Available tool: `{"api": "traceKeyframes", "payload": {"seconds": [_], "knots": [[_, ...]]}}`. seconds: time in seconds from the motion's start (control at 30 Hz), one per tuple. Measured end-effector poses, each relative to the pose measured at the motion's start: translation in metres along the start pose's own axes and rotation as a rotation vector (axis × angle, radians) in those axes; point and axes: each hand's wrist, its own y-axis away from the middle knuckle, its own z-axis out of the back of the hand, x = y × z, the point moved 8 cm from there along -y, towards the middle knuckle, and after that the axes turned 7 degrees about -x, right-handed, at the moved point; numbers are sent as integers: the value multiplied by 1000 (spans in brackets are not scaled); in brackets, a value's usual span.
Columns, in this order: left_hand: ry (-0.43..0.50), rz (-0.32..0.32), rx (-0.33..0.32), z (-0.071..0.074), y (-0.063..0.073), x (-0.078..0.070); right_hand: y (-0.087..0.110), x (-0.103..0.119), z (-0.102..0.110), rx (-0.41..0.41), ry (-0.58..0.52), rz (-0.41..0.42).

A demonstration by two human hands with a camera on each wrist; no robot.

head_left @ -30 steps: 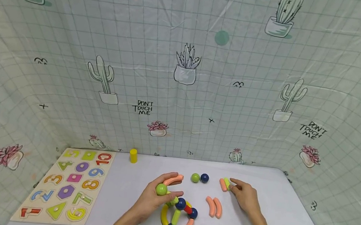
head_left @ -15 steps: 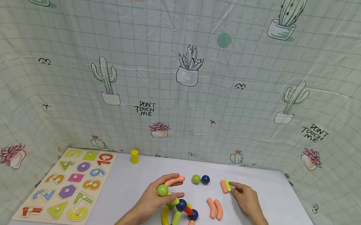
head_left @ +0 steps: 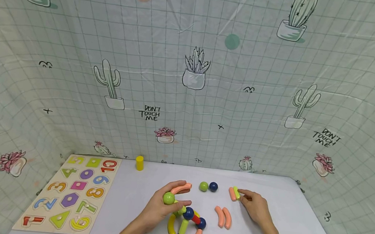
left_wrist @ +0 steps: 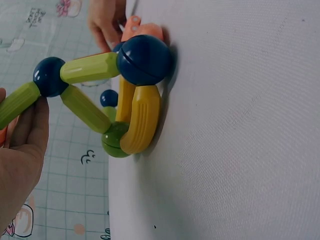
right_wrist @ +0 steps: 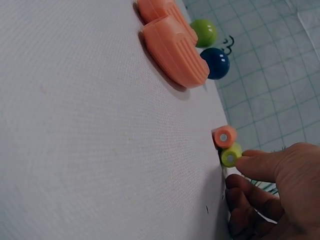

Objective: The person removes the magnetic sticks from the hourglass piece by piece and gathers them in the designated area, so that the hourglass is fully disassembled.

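Note:
My left hand point(head_left: 161, 205) grips the upper part of a magnetic ball-and-rod structure point(head_left: 183, 227). Its fingers reach around a coral curved rod point(head_left: 181, 188) and a lime green ball point(head_left: 169, 198) at the top. Blue balls point(left_wrist: 145, 60), green rods point(left_wrist: 90, 68) and yellow curved rods point(left_wrist: 145, 120) form the lower part, which stands on the table. At the right, the fingertips of my right hand point(head_left: 256, 207) touch the side of a short lime green rod point(head_left: 236, 193). That rod lies against a short coral rod point(head_left: 232, 194); metal discs show in their ends.
Two coral curved rods point(head_left: 224, 217) lie between the hands. Behind them sit a loose green ball point(head_left: 203, 186) and a blue ball point(head_left: 213, 187). A number-and-shape puzzle board point(head_left: 69, 194) covers the table's left side. A yellow cylinder point(head_left: 139, 163) stands near the back edge.
The right index finger has moved from the far end of the lime green rod to its side, uncovering more of it. The left hand and structure hold still; the head view shifted slightly.

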Motion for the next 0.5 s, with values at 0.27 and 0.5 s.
{"api": "traceKeyframes", "payload": {"seconds": [0.27,0.5], "knots": [[2,3,-13,1,0,-1,2,21,8,-104,-30,-10],[-2,15,-15,-1,1,-1,14,106,12,-95,-205,178]]}}
